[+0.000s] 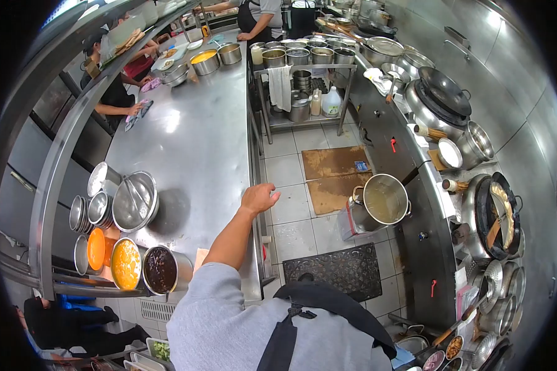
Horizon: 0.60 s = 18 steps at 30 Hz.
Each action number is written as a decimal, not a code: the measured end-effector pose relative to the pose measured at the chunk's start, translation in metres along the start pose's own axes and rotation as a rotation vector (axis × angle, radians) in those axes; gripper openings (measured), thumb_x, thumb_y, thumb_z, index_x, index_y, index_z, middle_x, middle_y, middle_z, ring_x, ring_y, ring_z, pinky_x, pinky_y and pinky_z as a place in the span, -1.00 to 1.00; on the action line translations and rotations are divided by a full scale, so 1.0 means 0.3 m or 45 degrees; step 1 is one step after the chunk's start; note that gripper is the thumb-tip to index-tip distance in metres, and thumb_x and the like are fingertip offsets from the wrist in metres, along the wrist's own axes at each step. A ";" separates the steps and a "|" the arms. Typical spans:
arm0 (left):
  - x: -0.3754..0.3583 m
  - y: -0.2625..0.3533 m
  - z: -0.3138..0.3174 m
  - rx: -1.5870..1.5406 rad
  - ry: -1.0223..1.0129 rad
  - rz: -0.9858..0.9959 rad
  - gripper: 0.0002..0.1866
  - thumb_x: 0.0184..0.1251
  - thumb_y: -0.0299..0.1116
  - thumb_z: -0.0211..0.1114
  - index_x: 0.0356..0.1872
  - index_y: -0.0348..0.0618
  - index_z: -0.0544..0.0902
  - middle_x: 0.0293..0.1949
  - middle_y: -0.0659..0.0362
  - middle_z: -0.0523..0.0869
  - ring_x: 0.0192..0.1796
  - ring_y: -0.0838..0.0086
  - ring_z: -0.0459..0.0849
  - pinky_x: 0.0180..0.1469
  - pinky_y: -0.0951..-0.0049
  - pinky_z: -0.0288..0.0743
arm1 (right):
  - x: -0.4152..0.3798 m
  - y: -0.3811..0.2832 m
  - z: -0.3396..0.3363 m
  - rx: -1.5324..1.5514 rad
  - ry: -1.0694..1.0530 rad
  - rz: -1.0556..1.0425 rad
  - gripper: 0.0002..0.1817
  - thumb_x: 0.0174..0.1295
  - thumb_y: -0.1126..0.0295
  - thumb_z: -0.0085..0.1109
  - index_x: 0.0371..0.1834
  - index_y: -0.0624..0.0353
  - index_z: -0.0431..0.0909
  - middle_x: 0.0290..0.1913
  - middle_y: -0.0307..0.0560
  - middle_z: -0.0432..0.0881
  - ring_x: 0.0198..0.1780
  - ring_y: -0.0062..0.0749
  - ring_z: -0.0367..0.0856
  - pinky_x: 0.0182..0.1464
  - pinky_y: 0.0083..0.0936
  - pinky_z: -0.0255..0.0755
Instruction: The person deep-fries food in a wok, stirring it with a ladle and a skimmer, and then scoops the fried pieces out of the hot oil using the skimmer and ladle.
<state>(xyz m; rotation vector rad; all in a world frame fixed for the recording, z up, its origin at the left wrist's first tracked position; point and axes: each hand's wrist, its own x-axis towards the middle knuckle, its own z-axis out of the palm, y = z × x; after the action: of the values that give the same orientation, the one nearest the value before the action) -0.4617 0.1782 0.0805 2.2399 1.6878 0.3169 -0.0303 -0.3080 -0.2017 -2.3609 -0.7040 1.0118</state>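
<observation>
My left hand (260,199) reaches forward over the right edge of the long steel table (198,136). Its fingers are loosely bent and a little apart, and nothing shows in them. No part of my right hand is in view; my grey sleeve and black apron fill the bottom. Left of my arm stand a pot of dark sauce (161,270), a pot of yellow liquid (127,263) and a large steel bowl (135,201). A tall pot of cloudy liquid (385,199) stands to the right of my hand, beyond the table edge.
A rubber mat (334,270) and flattened cardboard (334,176) lie on the tiled floor. Woks (442,96) line the stove at right. A cart (303,123) with several pots stands ahead. Other people work at the table's far end and left side; one hand holds a cloth (139,115).
</observation>
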 end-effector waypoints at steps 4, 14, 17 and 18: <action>0.020 -0.024 0.015 -0.029 0.035 0.016 -0.62 0.24 -0.01 0.22 -0.15 -0.09 0.70 -0.16 0.02 0.74 -0.07 0.08 0.69 -0.02 0.13 0.55 | 0.022 0.037 0.010 -0.038 0.005 -0.114 -0.80 0.06 0.36 0.30 -0.28 0.22 0.70 -0.35 -0.06 0.72 -0.31 -0.36 0.66 -0.19 -0.44 0.51; 0.026 -0.030 0.063 -0.020 0.127 0.071 -0.66 0.24 0.01 0.19 -0.24 -0.03 0.68 -0.23 0.09 0.74 -0.16 0.11 0.70 -0.16 0.13 0.54 | -0.172 -0.274 -0.111 -0.059 -0.012 0.136 -0.76 0.06 0.24 0.29 -0.26 0.12 0.70 -0.27 -0.01 0.73 -0.19 -0.21 0.69 -0.10 -0.33 0.53; 0.021 -0.007 0.059 -0.030 0.166 0.070 -0.66 0.21 0.00 0.24 -0.30 -0.07 0.67 -0.31 0.07 0.72 -0.21 0.11 0.68 -0.19 0.16 0.51 | -0.176 -0.231 -0.069 -0.164 0.032 0.173 -0.69 0.06 0.17 0.30 -0.18 0.07 0.68 -0.19 -0.06 0.73 -0.07 -0.16 0.67 0.00 -0.28 0.51; 0.023 -0.004 0.055 -0.017 0.138 0.090 -0.66 0.22 -0.01 0.24 -0.28 -0.08 0.67 -0.30 0.07 0.72 -0.20 0.11 0.68 -0.17 0.18 0.52 | -0.182 -0.211 -0.051 -0.083 0.054 0.235 -0.69 0.06 0.17 0.31 -0.20 0.09 0.68 -0.22 -0.06 0.73 -0.10 -0.19 0.68 -0.02 -0.30 0.51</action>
<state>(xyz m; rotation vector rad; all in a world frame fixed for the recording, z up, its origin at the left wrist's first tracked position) -0.4550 0.1832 0.0647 2.3145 1.6562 0.4733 -0.0682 -0.2972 -0.1264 -2.5333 -0.5178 1.0251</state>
